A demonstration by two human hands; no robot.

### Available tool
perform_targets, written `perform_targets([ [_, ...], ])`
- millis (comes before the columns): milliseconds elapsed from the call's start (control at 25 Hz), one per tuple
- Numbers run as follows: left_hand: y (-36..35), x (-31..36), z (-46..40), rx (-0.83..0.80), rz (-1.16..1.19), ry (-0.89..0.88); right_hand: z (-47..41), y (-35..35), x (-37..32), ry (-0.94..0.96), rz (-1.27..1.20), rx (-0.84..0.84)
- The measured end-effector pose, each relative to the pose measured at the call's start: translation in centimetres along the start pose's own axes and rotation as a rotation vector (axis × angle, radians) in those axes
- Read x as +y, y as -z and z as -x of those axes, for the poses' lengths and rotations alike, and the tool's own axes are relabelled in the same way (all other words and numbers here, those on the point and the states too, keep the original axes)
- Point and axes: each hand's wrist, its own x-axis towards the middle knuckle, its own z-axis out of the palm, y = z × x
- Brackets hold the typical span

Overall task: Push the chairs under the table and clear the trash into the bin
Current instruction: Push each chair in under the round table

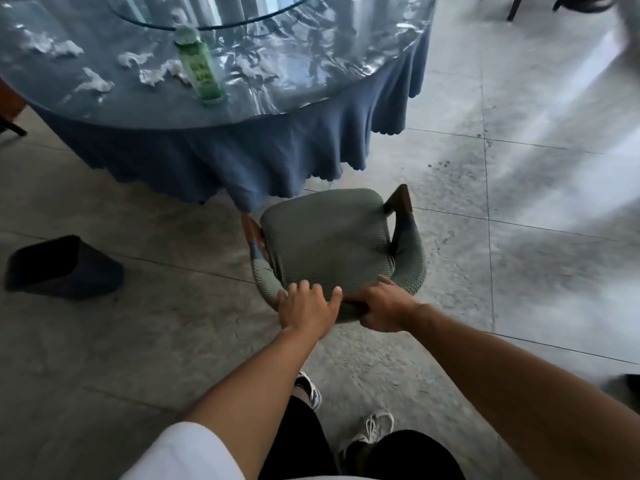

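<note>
The person stands behind a chair [332, 244] with a grey-green padded seat, both arms stretched forward onto its curved backrest. The left hand [306, 308] lies flat on top of the backrest, fingers spread and loose, pressing rather than clasping. The right hand [382, 306] is curled around the top rail just beside it, fingers wrapped under, thumb towards the other hand; the two hands almost touch. The chair's front edge sits just at the hanging hem of the blue tablecloth [242, 161], so the seat is mostly out from under the round table [311, 95].

On the table, under a shiny clear cover, several crumpled white tissues [152, 72] are scattered towards its left edge and near side. A tall green and white carton [199, 65] stands upright among them, close to the near edge. A glass turntable [214, 12] occupies the table's centre at the far side of view.

On the grey tiled floor to the left of the chair, well apart from it, a dark bin [64, 268] stands by itself. The person's white sneakers [372, 429] and dark trousers show below the arms, and a white sleeve covers the left upper arm.
</note>
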Motion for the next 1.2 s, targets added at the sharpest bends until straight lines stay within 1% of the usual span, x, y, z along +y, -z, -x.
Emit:
perform_targets([
  [80,-0.2,1.1,-1.2,0.010,0.057,0.040,-0.1,0.5,0.8,-0.035,-0.204,0.144],
  [120,-0.6,1.4,-1.7,0.026,0.095,0.043,-0.5,0.5,1.3,-0.079,-0.241,0.227],
  [240,-1.8,1.6,-2.5,0.105,0.183,0.037,-2.0,-0.6,1.7,-0.247,-0.246,0.379],
  [280,-2.3,1.5,-2.8,0.138,0.213,0.033,-2.4,-1.0,1.8,-0.273,-0.242,0.414],
  [360,-2.9,1.2,-3.3,0.202,0.255,0.008,-3.1,-1.4,2.2,-0.251,-0.215,0.467],
  [480,-2.8,0.9,-4.4,0.260,0.287,-0.010,-4.0,-1.2,3.1,-0.153,-0.157,0.500],
  [680,-0.8,-0.2,-8.8,0.322,0.280,0.042,-8.3,1.2,3.6,-0.114,-0.170,0.543],
  [800,0.9,-0.2,-12.7,0.344,0.287,0.077,-11.9,3.8,5.0,-0.091,-0.151,0.580],
  [920,2.3,-0.1,-16.3,0.386,0.294,0.064,-15.3,6.3,6.4,-0.065,-0.118,0.624],
  [1200,5.8,-0.7,-25.8,0.470,0.276,0.072,-23.9,12.8,9.0,-0.028,-0.098,0.653],
])
